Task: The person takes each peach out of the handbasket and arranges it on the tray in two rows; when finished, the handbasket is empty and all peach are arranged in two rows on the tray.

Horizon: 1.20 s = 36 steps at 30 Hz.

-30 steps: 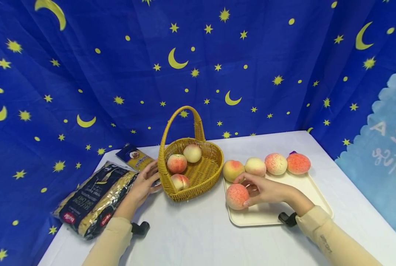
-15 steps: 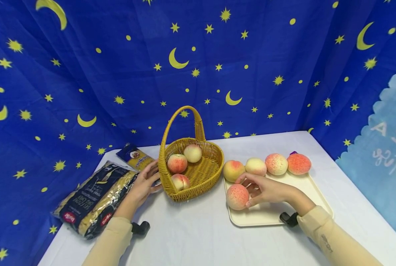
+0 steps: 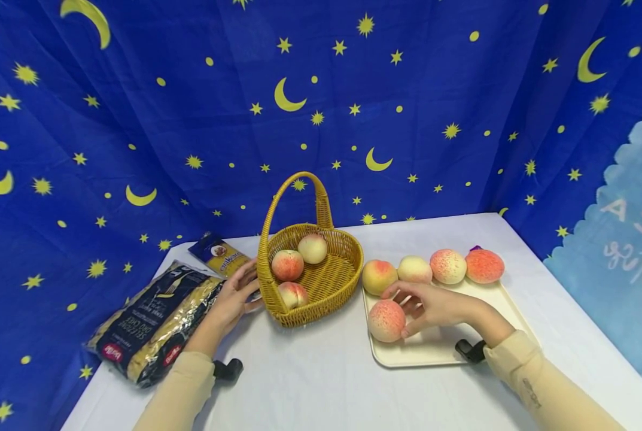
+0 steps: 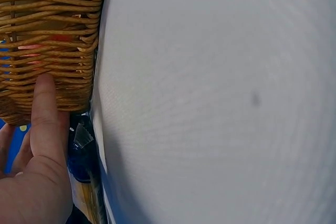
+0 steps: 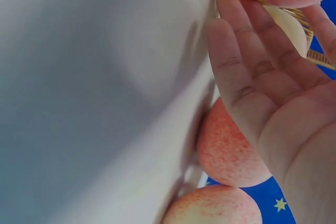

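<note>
Pack (image 3: 154,317) marked "ORO CHEF", right hand (image 3: 436,304) touching peach (image 3: 385,321)

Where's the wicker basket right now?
In the head view, the wicker basket stands near mid-table, just left of the cream tray. The left hand touches its left side.

I could pass low over the white tablecloth (image 3: 304,383) on the near side, between wicker basket (image 3: 326,307) and cream tray (image 3: 423,357). The arched handle (image 3: 270,218) blocks the basket's left; its right side lies open above. Peach-like fruits (image 3: 448,266) wall off the tray's far edge.
</note>
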{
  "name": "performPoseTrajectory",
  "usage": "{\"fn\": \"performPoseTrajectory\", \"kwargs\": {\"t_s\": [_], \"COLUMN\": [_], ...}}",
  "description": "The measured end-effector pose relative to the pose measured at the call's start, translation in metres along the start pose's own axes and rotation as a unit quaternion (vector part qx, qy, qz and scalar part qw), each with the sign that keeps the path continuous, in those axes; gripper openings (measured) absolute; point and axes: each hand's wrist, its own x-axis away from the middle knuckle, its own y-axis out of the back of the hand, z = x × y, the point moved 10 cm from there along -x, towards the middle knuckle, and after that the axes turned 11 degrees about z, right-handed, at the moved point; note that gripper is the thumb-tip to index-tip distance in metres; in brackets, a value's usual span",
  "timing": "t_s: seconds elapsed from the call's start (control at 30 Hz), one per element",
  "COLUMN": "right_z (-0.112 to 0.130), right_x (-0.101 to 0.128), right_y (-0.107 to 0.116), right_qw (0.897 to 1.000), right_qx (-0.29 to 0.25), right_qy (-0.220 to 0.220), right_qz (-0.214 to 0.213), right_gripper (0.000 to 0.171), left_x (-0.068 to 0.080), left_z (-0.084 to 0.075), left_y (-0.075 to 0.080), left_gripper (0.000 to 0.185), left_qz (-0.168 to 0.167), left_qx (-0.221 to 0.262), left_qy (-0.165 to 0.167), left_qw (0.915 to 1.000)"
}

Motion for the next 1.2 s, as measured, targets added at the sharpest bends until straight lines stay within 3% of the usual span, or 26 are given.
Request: {"fn": "performPoseTrajectory", "kwargs": {"t_s": [0.33,0.53,0.9,1.2], "right_z": [0.023,0.044,0.09,0.109], "right_x": [0.002,-0.011,-0.067,-0.129], "right_y": [0.018,0.038,0.055,0.053], "right_qw": [1.0,0.998,0.997,0.99], "right_qx": [0.026,0.058,0.08,0.125], "right_qy": [-0.004,-0.007,-0.006,-0.026], "right_qz": [-0.008,-0.013,0.001,0.06], "right_gripper": [0.061,0.059,0.057,0.064], "left_x": [0.0,0.0,-0.003,-0.004], "left_z": [0.0,0.002,0.003,0.003], "left_y": [0.001,0.004,0.003,0.003], "left_gripper": [0.068,0.068,0.068,0.067], "left_qz": [0.001,-0.003,0.008,0.007], "left_qx": [0.001,0.001,0.003,0.001], "left_qy": [0.0,0.003,-0.004,-0.003], "left_qw": [1.0,1.0,1.0,1.0]}}
